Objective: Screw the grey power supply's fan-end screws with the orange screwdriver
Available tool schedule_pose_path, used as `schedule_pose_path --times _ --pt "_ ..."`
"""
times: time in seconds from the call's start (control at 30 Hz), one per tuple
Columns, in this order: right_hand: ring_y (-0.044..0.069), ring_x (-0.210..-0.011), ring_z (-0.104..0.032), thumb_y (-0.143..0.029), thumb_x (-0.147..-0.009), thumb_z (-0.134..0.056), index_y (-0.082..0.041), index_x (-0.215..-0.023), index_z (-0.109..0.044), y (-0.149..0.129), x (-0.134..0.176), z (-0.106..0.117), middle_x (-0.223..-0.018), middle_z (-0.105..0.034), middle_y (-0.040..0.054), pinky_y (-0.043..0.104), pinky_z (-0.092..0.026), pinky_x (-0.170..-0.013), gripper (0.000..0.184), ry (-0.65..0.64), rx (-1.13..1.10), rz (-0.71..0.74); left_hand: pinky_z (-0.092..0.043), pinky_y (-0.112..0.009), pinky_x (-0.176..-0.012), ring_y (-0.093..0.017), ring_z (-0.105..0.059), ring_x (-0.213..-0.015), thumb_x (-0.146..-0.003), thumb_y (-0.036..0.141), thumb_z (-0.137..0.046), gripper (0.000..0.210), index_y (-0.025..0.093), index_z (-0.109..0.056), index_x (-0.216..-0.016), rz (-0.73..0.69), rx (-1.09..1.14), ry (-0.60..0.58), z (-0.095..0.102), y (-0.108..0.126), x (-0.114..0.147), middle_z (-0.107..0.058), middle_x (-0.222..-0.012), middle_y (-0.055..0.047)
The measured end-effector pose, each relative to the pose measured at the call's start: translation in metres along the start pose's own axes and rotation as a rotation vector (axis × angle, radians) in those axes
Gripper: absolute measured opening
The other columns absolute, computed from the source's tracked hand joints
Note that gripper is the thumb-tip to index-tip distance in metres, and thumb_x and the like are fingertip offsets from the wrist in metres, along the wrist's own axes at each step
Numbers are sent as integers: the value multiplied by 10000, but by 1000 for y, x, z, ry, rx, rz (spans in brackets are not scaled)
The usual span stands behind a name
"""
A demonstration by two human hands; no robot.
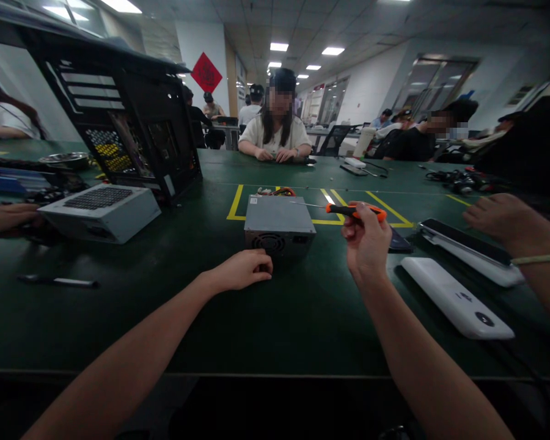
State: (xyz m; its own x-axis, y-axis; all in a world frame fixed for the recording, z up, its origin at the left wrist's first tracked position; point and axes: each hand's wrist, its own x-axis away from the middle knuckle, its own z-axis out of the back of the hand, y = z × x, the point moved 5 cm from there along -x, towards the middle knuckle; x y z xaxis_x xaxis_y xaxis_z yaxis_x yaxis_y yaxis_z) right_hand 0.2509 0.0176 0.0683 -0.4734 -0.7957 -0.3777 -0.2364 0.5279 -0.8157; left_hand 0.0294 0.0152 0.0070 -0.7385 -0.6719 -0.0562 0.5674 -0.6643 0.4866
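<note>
A grey computer power supply (279, 214) sits on the green table in front of me, its fan grille and socket facing my side. A bundle of coloured wires (279, 191) comes out behind it. My left hand (245, 269) rests at its near left edge with the fingers curled in and nothing seen in them. In my right hand (366, 241) is an orange and black screwdriver (341, 209), held by its handle. Its thin shaft points left over the power supply's top; whether the tip touches anything I cannot tell.
To the left stand an open black computer case (132, 122), a second power supply (103, 211) with another person's hand beside it, and a pen (57, 281). White devices (458, 296) and another person's hand (499, 223) are on the right. A person (275, 128) sits opposite.
</note>
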Motion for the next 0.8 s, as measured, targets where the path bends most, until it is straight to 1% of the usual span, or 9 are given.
schedule_pose_path --times 0.1,0.17,0.3,0.4,0.5,0.57,0.7,0.77,0.8 --pt "32 -430 -376 -366 -703 -638 -175 -735 -591 -4 4 -3 -554 -457 -62 175 -244 -374 200 -14 12 18 -435 -236 -656 -110 -536 -740 -826 298 -562 219 188 -580 -1015 18 34 25 -1 0 -1 -542 -963 -26" --pt "34 -436 -370 -371 -715 -634 -175 -733 -592 -7 7 -5 -561 -456 -58 178 -243 -380 201 -14 15 53 -441 -243 -675 -118 -543 -769 -825 315 -569 263 200 -570 -1062 -3 26 41 -3 1 -2 -542 -991 -30" --pt "39 -453 -377 -386 -743 -601 -192 -715 -572 -13 13 -6 -648 -515 -39 194 -285 -413 198 9 69 161 -443 -275 -776 -146 -551 -877 -854 290 -526 167 196 -606 -966 -35 -35 65 -6 2 -3 -556 -985 -34" --pt "51 -471 -399 -400 -764 -575 -213 -714 -558 -15 19 -9 -696 -540 -30 209 -310 -437 194 -42 112 210 -445 -289 -802 -156 -555 -901 -867 269 -497 153 196 -597 -957 -17 -62 82 -8 0 -4 -565 -988 -36" --pt "69 -487 -406 -399 -785 -556 -230 -721 -565 -18 29 -15 -683 -531 -31 225 -310 -453 180 -139 194 257 -457 -302 -781 -171 -562 -901 -863 300 -499 190 204 -571 -1010 48 -92 103 -8 -4 -4 -566 -1014 -43" --pt "87 -522 -425 -375 -795 -550 -233 -714 -567 -19 37 -22 -663 -517 -31 241 -330 -495 165 -246 341 324 -465 -307 -765 -177 -564 -888 -860 325 -498 211 200 -564 -1016 83 -117 109 -8 -5 -3 -557 -1025 -51" --pt "111 -586 -472 -324 -787 -566 -222 -717 -560 -11 55 -41 -649 -521 -27 260 -365 -576 125 -542 721 446 -466 -306 -773 -166 -561 -858 -870 298 -473 169 184 -575 -940 71 -140 111 -8 -3 -2 -542 -1008 -52" --pt "116 -611 -494 -323 -795 -561 -216 -744 -556 -5 60 -45 -683 -547 -16 259 -375 -595 118 -621 810 468 -464 -311 -778 -165 -556 -853 -870 274 -467 153 172 -569 -921 57 -129 118 -7 -1 -3 -543 -994 -55" --pt "120 -626 -503 -325 -802 -554 -214 -755 -553 -4 62 -46 -699 -556 -11 259 -379 -606 120 -630 824 476 -463 -313 -780 -166 -554 -856 -868 263 -469 143 167 -563 -916 52 -112 123 -6 0 -3 -548 -983 -56"
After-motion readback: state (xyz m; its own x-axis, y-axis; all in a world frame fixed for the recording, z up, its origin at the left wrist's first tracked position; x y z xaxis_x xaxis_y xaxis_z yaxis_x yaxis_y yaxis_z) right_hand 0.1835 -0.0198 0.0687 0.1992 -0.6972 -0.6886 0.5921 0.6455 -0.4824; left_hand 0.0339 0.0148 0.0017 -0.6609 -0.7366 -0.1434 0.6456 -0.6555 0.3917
